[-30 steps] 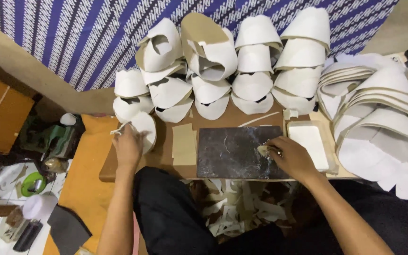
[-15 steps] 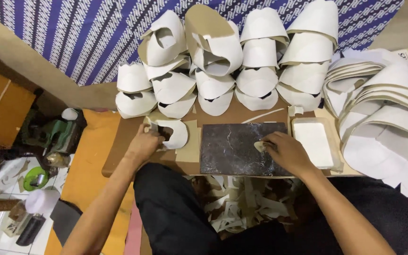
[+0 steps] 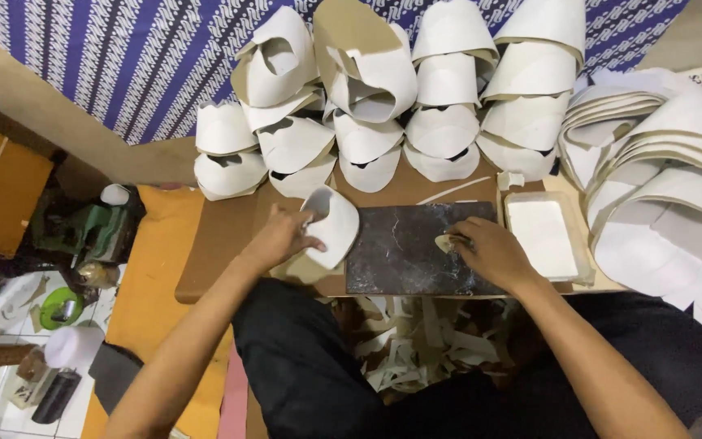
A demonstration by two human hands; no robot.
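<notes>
Low board (image 3: 221, 252): left hand (image 3: 282, 240) grips white piece (image 3: 333, 228), right hand (image 3: 489, 252) presses dark slab (image 3: 404, 252).

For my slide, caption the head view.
Left hand holds a curved white piece; right hand rests on a dark slab.

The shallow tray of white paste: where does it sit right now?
In the head view, the tray lies on the board's right side, just right of the dark slab and the right hand, beside the stacked white pieces.

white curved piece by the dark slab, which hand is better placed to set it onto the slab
Left. The left hand already grips the white curved piece right at the dark slab's left edge. The right hand is pressing a small pale scrap on the slab.
</notes>
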